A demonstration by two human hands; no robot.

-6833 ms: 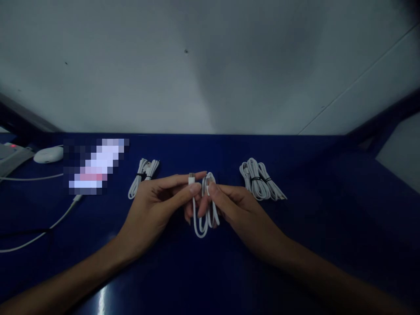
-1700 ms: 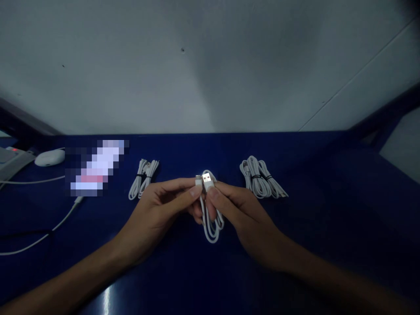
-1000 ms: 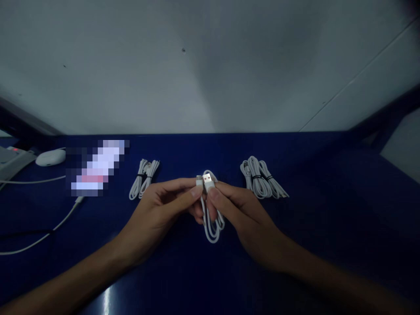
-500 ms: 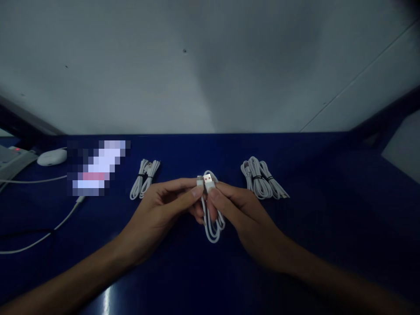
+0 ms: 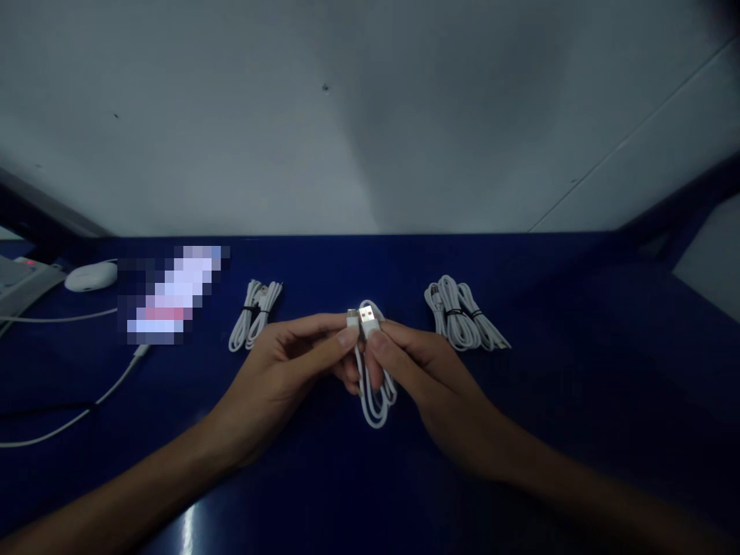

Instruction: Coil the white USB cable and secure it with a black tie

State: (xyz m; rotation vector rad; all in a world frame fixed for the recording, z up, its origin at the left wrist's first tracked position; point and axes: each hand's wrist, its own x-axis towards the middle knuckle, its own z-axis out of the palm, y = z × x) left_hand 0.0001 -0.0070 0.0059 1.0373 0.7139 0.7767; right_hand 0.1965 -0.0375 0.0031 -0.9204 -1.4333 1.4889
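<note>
A coiled white USB cable (image 5: 375,415) is held between my two hands at the middle of the view, its loops hanging below the fingers. My left hand (image 5: 294,358) pinches the smaller plug (image 5: 352,317) between thumb and fingers. My right hand (image 5: 419,362) grips the larger USB-A plug (image 5: 367,316), whose metal end points away from me beside the smaller one. Fingers hide part of the coil. Beyond my left hand lie white cables (image 5: 254,312) bundled with black ties. Past my right hand is another group of tied white cables (image 5: 459,316).
At the left lies a lit, pixel-blurred phone-like object (image 5: 179,293) with a white cord (image 5: 116,385) at its lower end. Farther left are a small white rounded case (image 5: 91,277) and a white power strip (image 5: 26,281). A pale wall (image 5: 260,154) backs the blue table (image 5: 347,501).
</note>
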